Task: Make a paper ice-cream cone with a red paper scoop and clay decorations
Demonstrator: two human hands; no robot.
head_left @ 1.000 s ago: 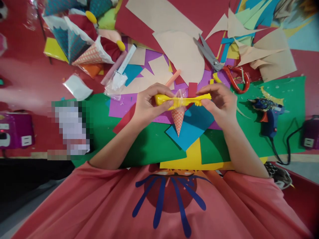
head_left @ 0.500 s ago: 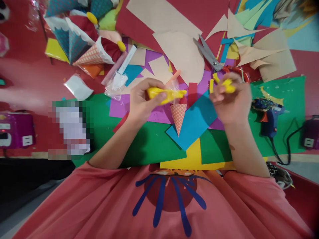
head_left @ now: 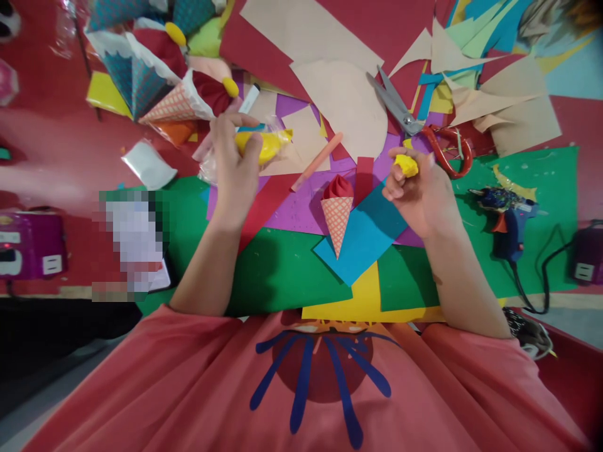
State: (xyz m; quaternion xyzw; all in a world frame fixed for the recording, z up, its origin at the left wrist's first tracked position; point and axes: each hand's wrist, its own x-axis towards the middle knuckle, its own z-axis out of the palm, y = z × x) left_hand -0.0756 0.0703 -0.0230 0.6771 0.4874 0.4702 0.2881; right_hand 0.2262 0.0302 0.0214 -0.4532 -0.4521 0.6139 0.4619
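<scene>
My left hand (head_left: pixel 235 163) is closed around a clear plastic packet of yellow clay (head_left: pixel 267 147), held over the paper scraps left of the middle. Between the fingers of my right hand (head_left: pixel 417 188) sits a small torn lump of yellow clay (head_left: pixel 406 166). Midway between the hands lies a small paper cone (head_left: pixel 336 220) with a pink-and-white lattice pattern and a red swirled top (head_left: pixel 338 188). Its point faces me, across blue paper (head_left: pixel 372 226). An orange stick (head_left: pixel 320 160) rests on the papers above it.
Scissors (head_left: pixel 405 116) with red handles lie open beyond my right hand. A hot glue gun (head_left: pixel 511 226) with its cord is at the right. Several finished cones (head_left: pixel 174 103) are piled at the upper left. A phone (head_left: pixel 136 242) and a white packet (head_left: pixel 148 164) lie at the left.
My left hand has moved left with the yellow packet, uncovering the red top of the cone and the orange stick. My right hand has shifted slightly left and down with its lump.
</scene>
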